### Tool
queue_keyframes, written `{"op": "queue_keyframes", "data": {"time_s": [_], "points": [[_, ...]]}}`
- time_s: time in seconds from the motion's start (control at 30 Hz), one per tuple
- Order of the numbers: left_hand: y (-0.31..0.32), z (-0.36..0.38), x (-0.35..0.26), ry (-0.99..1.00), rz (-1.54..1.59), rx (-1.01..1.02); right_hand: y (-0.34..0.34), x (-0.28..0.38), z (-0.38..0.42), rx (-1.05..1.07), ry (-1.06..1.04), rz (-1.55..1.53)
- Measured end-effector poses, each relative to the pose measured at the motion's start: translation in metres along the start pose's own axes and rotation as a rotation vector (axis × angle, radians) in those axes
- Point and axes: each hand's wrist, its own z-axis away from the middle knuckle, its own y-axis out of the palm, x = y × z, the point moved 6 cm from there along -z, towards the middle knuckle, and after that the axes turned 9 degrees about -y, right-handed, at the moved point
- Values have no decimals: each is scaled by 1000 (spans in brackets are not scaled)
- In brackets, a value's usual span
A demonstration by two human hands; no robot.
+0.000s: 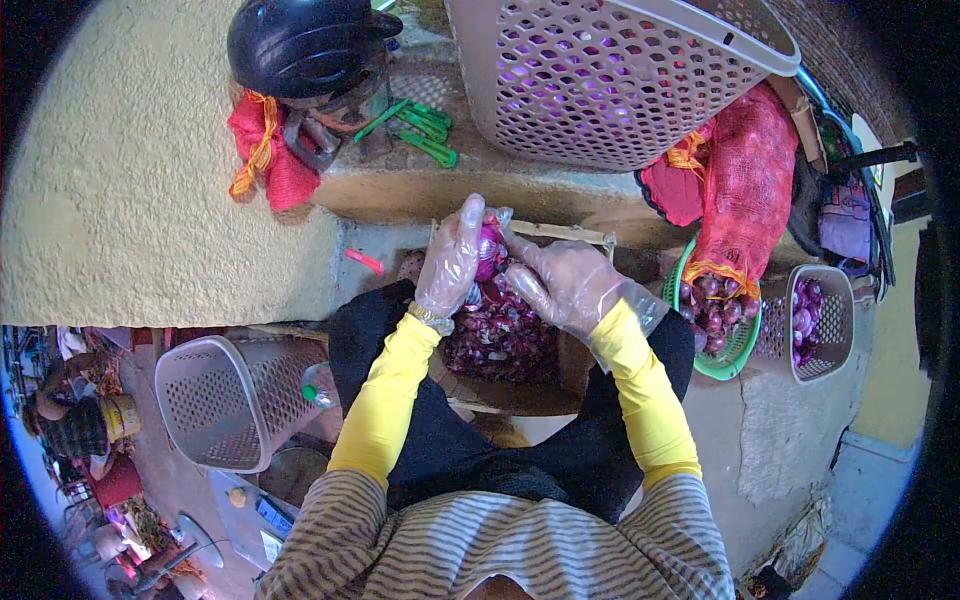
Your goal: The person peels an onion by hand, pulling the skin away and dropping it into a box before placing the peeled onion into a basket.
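My left hand (pixel 452 262), in a clear plastic glove, is closed round a red onion (pixel 490 252) above a box (pixel 577 365) between my knees. Close against the onion's right side is my right hand (pixel 573 284), gloved too, its fingers curled with thumb and forefinger toward the onion. Whatever those fingers may grip is hidden. Below both hands, a heap of purple onion skins (pixel 505 345) lies in the box.
Ahead, a large perforated basket (pixel 620 90) stands on a ledge. To the right, a red mesh sack (pixel 745 170) spills onions into a green basket (pixel 742 355), beside a smaller onion basket (pixel 845 340). At left are a grey basket (pixel 205 400), a black helmet (pixel 300 50) and green-handled knives (pixel 425 125).
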Motion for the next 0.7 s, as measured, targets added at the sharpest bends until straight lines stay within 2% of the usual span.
{"op": "queue_keyframes", "data": {"time_s": [0.13,0.4,0.53,0.7], "points": [[0,1,-4,27,-4,13,-2,1,0,-5,-1,3],[-3,1,-4,122,32,-83,-2,0,-1,-13,-22,3],[-3,1,-4,93,53,-59,-1,-1,-1,-3,-14,7],[-4,5,-11,29,-129,-71,0,-2,-1,-11,-3,1]]}}
